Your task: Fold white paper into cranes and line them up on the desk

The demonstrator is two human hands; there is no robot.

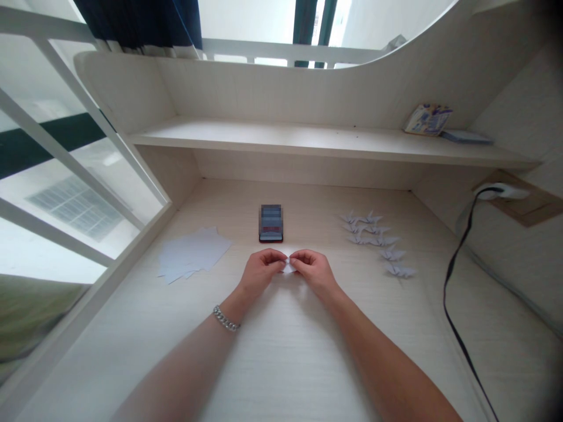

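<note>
While both hands meet over the middle of the bench (281, 357), the left hand (260, 271) and the right hand (314, 271) each pinch one side of a small white piece of paper (289, 268), both grips closed on it, just in front of a phone (270, 223). Loose white sheets (193, 253) lie to the left and a row of folded paper cranes (378, 240) to the right, well apart from the hands. A fold seems to be in the pressing, and a further crease would call for aligned edges and a firm, even pinch on so small a piece.
</note>
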